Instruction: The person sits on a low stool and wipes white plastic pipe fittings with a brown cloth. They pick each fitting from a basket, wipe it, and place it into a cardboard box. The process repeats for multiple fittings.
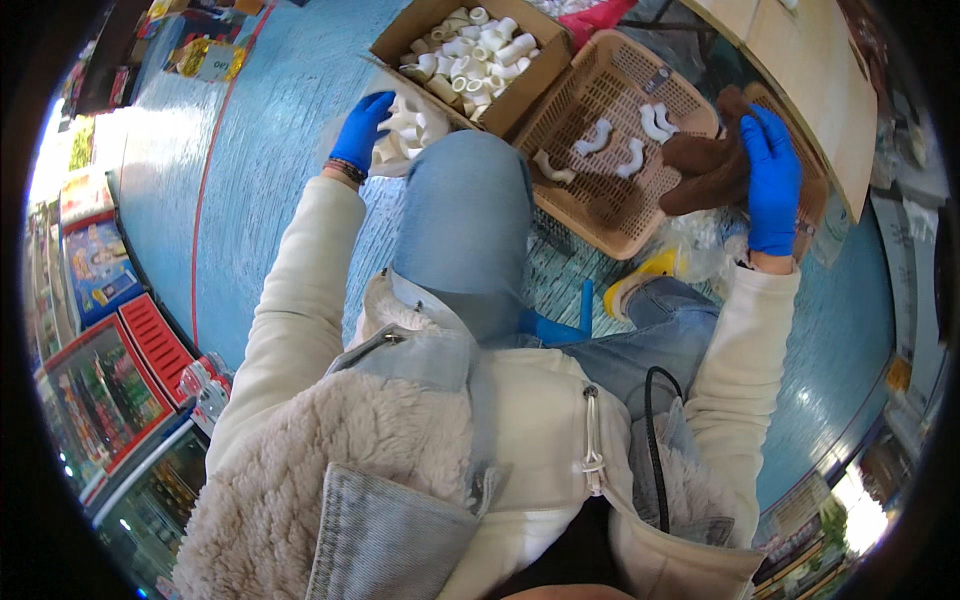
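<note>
My left hand (364, 130), in a blue glove, is at the upper left with its fingers closed at the edge of a clear plastic bag (410, 163). White curved plastic pieces (408, 122) show in that bag, right by the fingertips. On the right, my right hand (774, 178), also gloved in blue, grips a brown plush piece (708, 160) with rounded lobes. The plush hangs over the right side of a tan plastic basket (570, 112). Inside the basket lie several white curved pipe-like pieces (594, 137), apart from one another.
A cardboard box (545, 85) full of short white tubes (470, 55) stands beyond my knee. Another brown basket (812, 190) sits under my right hand, beside a wooden board (800, 70). Clear plastic wrapping (700, 235) lies near my yellow shoe (650, 270). Boxed goods (100, 265) line the left.
</note>
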Demonstrator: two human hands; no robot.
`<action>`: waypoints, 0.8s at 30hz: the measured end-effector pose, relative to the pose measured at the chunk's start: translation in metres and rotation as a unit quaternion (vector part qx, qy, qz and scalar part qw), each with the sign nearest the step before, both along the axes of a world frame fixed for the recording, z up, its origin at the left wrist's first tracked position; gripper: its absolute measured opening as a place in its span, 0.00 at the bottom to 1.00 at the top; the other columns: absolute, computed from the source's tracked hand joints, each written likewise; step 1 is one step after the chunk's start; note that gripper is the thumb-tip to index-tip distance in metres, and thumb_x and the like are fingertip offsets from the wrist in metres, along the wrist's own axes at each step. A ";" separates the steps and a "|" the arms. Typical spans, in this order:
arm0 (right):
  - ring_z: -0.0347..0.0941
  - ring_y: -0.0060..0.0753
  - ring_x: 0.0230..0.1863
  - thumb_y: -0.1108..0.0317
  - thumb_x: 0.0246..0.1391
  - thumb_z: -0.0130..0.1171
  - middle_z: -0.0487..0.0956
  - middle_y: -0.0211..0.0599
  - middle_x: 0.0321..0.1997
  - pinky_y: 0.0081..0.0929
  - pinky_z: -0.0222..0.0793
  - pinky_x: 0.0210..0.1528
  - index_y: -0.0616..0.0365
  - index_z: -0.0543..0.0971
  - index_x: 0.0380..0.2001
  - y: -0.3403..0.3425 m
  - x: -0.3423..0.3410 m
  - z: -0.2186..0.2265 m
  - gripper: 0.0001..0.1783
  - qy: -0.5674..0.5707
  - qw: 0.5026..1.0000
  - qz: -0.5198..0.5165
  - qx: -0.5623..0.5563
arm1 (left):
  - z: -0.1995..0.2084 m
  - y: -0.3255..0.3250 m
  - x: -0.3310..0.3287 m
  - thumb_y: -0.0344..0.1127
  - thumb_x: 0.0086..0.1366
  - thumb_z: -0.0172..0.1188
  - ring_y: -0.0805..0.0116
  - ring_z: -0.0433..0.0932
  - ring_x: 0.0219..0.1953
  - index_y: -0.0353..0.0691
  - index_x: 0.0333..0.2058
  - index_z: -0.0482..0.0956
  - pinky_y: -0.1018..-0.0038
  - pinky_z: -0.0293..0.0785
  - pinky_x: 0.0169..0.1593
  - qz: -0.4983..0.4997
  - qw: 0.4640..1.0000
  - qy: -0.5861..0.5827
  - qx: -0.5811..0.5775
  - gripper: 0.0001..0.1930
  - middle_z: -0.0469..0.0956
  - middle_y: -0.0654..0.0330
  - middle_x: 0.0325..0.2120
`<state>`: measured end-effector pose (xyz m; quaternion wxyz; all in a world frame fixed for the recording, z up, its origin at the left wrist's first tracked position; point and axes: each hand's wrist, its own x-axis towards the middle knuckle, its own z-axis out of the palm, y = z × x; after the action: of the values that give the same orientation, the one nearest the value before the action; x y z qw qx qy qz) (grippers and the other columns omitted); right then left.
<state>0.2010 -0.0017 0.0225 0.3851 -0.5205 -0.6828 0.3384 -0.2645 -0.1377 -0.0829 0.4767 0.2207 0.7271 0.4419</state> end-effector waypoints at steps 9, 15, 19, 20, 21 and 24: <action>0.72 0.26 0.44 0.62 0.54 0.56 0.77 0.34 0.42 0.22 0.65 0.48 0.57 0.78 0.42 -0.011 0.068 0.018 0.15 -0.008 0.985 -0.161 0.064 | 0.079 0.130 0.150 0.39 0.66 0.48 0.68 0.71 0.48 0.40 0.50 0.71 0.75 0.65 0.54 -0.549 0.787 0.215 0.182 0.17 0.71 0.59 0.48; 0.72 0.28 0.46 0.62 0.54 0.56 0.77 0.36 0.44 0.25 0.66 0.49 0.54 0.77 0.44 -0.029 0.086 0.010 0.15 -0.033 0.977 -0.207 0.039 | -0.045 0.188 0.230 0.53 0.60 0.49 0.53 0.75 0.43 0.43 0.43 0.76 0.63 0.69 0.48 -0.650 0.599 0.465 0.050 0.22 0.76 0.50 0.41; 0.72 0.31 0.47 0.64 0.54 0.55 0.76 0.38 0.46 0.26 0.66 0.49 0.54 0.76 0.46 -0.036 0.090 0.008 0.16 -0.007 0.974 -0.225 -0.004 | -0.142 0.165 0.222 0.49 0.60 0.47 0.51 0.75 0.43 0.44 0.43 0.77 0.61 0.69 0.49 -0.659 0.612 0.420 -0.121 0.19 0.76 0.50 0.42; 0.72 0.32 0.47 0.64 0.54 0.55 0.76 0.38 0.46 0.26 0.66 0.50 0.54 0.76 0.46 -0.038 0.091 0.008 0.16 0.000 0.972 -0.234 -0.008 | -0.157 0.159 0.219 0.47 0.61 0.46 0.54 0.73 0.47 0.44 0.44 0.76 0.62 0.69 0.49 -0.717 0.531 0.430 -0.134 0.19 0.74 0.51 0.46; 0.72 0.33 0.47 0.66 0.53 0.55 0.75 0.38 0.46 0.27 0.66 0.50 0.54 0.76 0.45 -0.039 0.092 0.008 0.15 -0.024 0.972 -0.235 -0.016 | -0.170 0.156 0.222 0.46 0.61 0.46 0.55 0.72 0.49 0.43 0.46 0.75 0.62 0.69 0.50 -0.749 0.464 0.432 -0.193 0.19 0.71 0.53 0.49; 0.70 0.35 0.49 0.69 0.52 0.55 0.74 0.39 0.48 0.29 0.64 0.52 0.56 0.76 0.44 -0.046 0.096 0.008 0.15 -0.059 0.975 -0.209 -0.042 | -0.182 0.149 0.226 0.44 0.61 0.46 0.53 0.74 0.45 0.41 0.47 0.73 0.60 0.70 0.47 -0.754 0.489 0.393 -0.198 0.20 0.74 0.51 0.45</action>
<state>0.2965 -0.0479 0.0304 0.3842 -0.6864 -0.5657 0.2475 -0.0387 0.0111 -0.2654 0.3241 0.7350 0.4637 -0.3738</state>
